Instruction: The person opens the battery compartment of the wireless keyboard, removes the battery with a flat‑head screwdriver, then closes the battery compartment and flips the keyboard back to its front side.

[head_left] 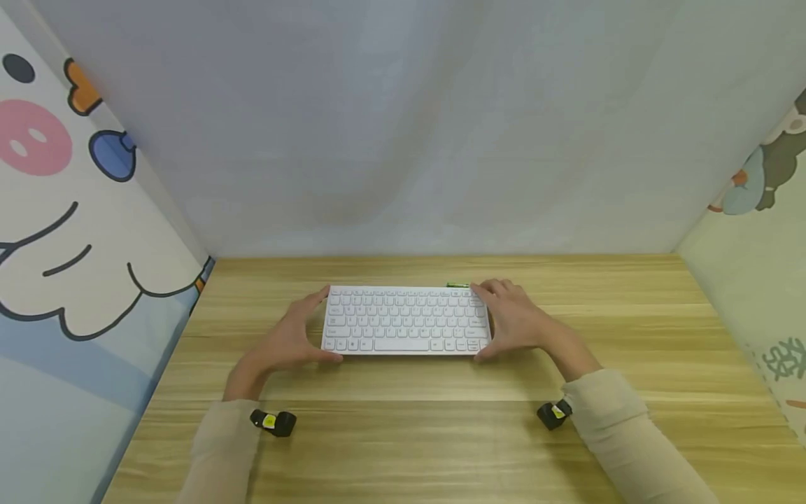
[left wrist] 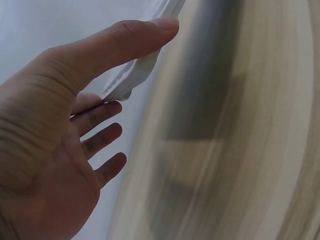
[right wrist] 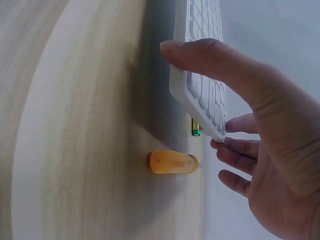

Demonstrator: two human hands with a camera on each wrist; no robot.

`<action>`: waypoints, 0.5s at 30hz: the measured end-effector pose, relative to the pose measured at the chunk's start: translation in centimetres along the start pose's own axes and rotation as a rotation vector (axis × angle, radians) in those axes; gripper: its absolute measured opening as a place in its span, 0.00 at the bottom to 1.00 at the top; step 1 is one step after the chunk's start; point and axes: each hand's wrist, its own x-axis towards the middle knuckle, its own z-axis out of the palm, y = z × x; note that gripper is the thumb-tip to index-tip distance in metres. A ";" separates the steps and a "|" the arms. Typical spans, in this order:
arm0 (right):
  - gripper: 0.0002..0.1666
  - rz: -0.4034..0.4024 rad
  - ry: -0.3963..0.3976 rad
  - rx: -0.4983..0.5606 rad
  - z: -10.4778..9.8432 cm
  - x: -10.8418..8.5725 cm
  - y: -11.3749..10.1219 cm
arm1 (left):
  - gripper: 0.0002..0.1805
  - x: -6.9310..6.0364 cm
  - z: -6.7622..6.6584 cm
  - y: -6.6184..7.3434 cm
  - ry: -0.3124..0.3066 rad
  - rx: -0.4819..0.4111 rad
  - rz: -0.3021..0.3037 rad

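Note:
A white keyboard (head_left: 406,320), keys facing up, is held by both hands above the table (head_left: 403,434). At its left end, my left hand (head_left: 283,343) grips it with the thumb on the near edge and a fingertip at the far corner. My right hand (head_left: 513,318) grips the right end in the same way. In the right wrist view a green-ended battery (right wrist: 195,129) lies beyond the keyboard's underside. An orange-handled screwdriver (right wrist: 172,162) also lies there on the tabletop; the right hand hides it in the head view.
A pale grey curtain-like backdrop (head_left: 403,140) stands behind the table's far edge. A wall with cartoon prints (head_left: 94,231) borders the left side, and another printed wall (head_left: 755,266) borders the right. Each wrist wears a small black camera (head_left: 275,423).

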 end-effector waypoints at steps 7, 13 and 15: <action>0.79 0.019 -0.030 -0.021 0.3 0.0 -0.1 | 0.73 0.4 0.8 -0.6 -0.012 0.029 -0.006; 0.78 0.028 -0.048 -0.053 0.1 0.1 -0.2 | 0.72 0.6 1.0 -0.6 -0.011 0.065 -0.023; 0.78 0.030 -0.049 -0.063 0.0 0.2 -0.1 | 0.72 0.7 1.0 -0.4 -0.011 0.070 -0.029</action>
